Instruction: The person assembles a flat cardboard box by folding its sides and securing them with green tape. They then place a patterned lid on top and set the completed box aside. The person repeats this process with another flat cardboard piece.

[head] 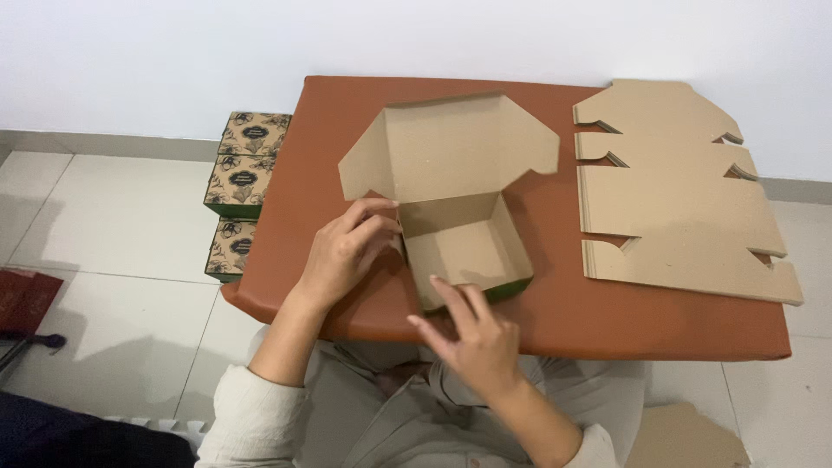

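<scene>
As we look down on the box (459, 234), half folded at the middle of the table (555, 321), we judge the step in hand to be raising and locking its side walls. Our left hand (347, 251) pinches the box's left wall between curled fingers, and our right hand (472, 334) lies open, its fingers flat against the box's near wall and closed on nothing. The lid (451, 147) stands open behind the box. Next, we think, the walls need pressing square and their flaps tucking in. Right of the box lies a stack of flat blanks (680, 204), overhanging the table's right edge. Left of the box, off the table, finished boxes (243, 182) sit stacked. Bare tabletop remains just right of the box.
</scene>
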